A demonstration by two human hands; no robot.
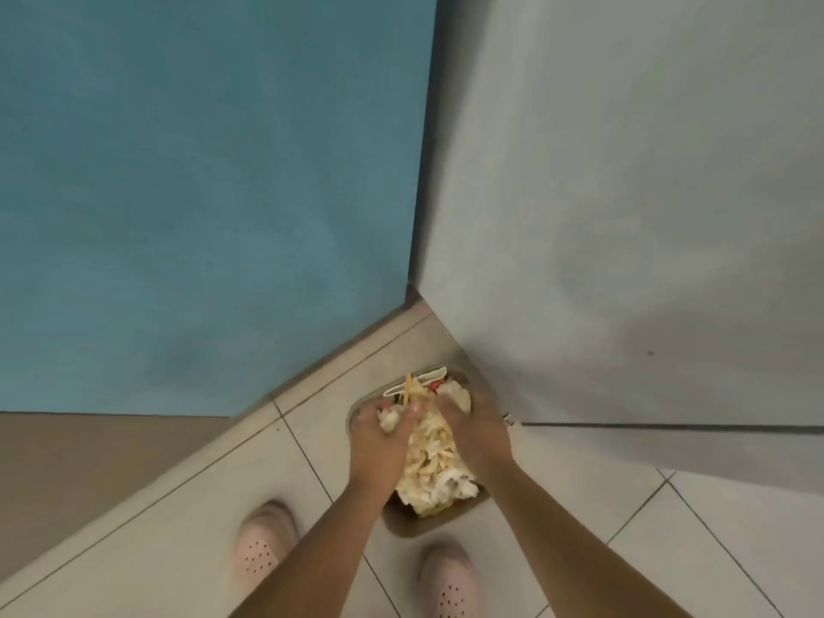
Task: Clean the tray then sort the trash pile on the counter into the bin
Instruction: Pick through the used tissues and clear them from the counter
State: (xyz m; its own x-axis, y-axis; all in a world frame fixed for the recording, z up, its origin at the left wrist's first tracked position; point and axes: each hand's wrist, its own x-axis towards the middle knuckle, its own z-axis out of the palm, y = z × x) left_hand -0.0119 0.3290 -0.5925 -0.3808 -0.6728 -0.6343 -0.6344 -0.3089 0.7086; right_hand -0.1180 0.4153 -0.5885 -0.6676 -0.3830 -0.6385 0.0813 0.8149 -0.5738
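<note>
Standing over the bin (439, 530), the person is working both hands into the trash (430, 461) heaped in it. The bin is sitting on the tiled floor (735, 528), in the corner where the blue wall (200, 194) is meeting the grey panel (624, 194), just ahead of the shoes (263, 555). The left hand (379, 443) is curling its fingers round a crumpled white wad, and the right hand (475, 432) is gripping paper on the other side. The heap is rising above the rim, so squeezing inward while pushing straight down is probably serving best, keeping loose strips and the carton (419, 381) at the back from spilling. Tray and worktop are not showing.
</note>
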